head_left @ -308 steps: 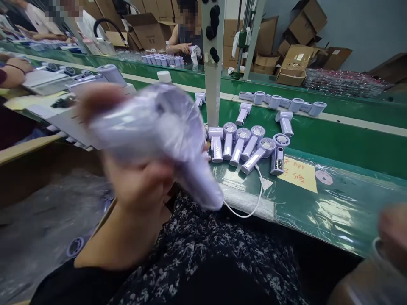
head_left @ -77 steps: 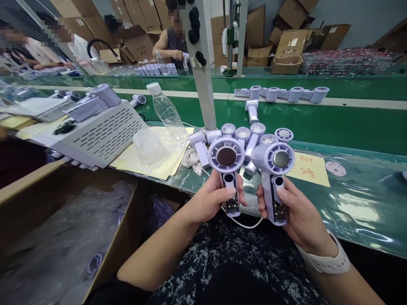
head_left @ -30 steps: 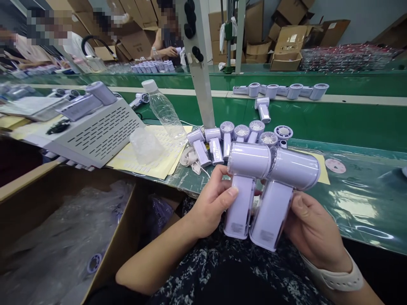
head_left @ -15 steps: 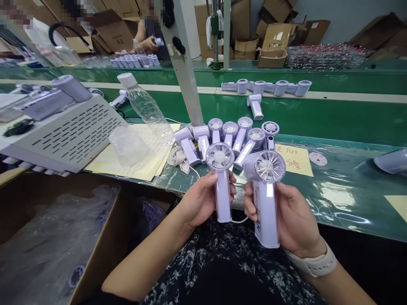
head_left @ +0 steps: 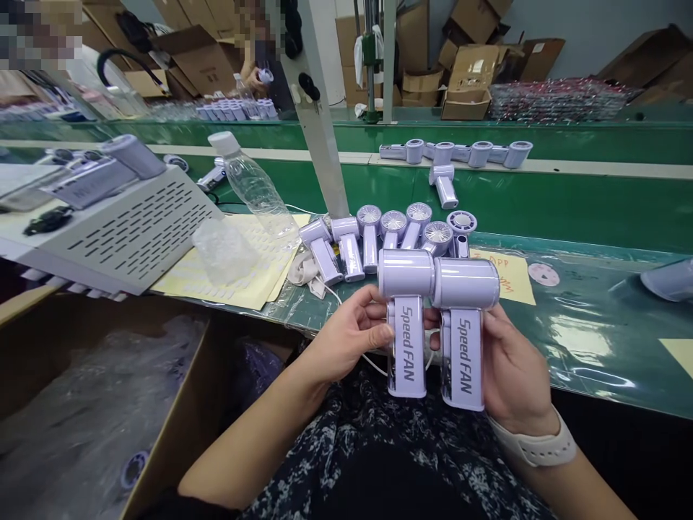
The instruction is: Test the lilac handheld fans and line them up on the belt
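Note:
My left hand (head_left: pixel 351 336) grips the handle of a lavender handheld fan (head_left: pixel 407 347), thumb on its left edge. Beside it, my right hand (head_left: pixel 517 361) is closed round a matching handheld fan (head_left: pixel 463 357). Both fans are upright and side-on, their "Speed FAN" lettering facing me and their cylindrical heads close together, seemingly touching. Parts of my fingers are hidden behind the handles. Just beyond, several more lavender fans (head_left: pixel 369 242) lie in a cluster on the green bench (head_left: pixel 585 339).
A clear plastic bottle (head_left: pixel 254 188) and yellow sheets (head_left: pixel 254 289) are left of a slanted post (head_left: pixel 319 137). Farther left sits a slotted metal box (head_left: pixel 146 224). Fans line the conveyor ledge (head_left: pixel 585 168). An open carton (head_left: pixel 178 404) holds plastic bags. Another person's hand (head_left: pixel 254 76) holds a fan.
Both held fans have turned from showing their round grilles to showing their lettered sides. The left one has moved right, against the other. A loose fan on the conveyor has shifted slightly right.

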Demonstrator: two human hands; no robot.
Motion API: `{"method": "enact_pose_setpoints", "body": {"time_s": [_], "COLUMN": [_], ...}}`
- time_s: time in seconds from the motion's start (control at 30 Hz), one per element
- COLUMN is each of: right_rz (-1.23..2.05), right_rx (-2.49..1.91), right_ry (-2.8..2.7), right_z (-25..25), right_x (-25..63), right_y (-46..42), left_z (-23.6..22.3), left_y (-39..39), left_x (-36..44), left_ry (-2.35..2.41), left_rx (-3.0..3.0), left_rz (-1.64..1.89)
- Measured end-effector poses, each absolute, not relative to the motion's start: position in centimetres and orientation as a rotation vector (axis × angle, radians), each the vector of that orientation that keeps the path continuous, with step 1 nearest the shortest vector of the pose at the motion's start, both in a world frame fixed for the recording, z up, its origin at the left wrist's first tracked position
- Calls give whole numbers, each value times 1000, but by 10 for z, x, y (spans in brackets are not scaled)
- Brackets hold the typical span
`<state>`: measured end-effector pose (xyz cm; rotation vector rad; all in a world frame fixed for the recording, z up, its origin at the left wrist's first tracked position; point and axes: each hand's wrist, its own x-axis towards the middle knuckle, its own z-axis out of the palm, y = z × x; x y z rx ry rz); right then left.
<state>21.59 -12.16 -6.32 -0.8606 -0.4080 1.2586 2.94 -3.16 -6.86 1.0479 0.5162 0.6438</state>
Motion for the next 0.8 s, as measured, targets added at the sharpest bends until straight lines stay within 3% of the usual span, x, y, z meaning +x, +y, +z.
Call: {"method": "enact_pose_setpoints", "body": {"time_s": [0.4,0.57,0.8], "right_rz": [1247,1016,724], "right_rx": [-1043,-1079,-841], "right_ry": [-393,-827,-1560], "right_z": [-66,-72,-56], "right_x": [214,224,240], "right_y": [-120,-136,-143], "left_z": [-67,-52,-44], "left_y": [-31,-36,-47], "left_x": [30,22,20], "left_ry": [612,648,528], "left_rx": [1091,1522,2087], "left_rz": [600,640,1105]}}
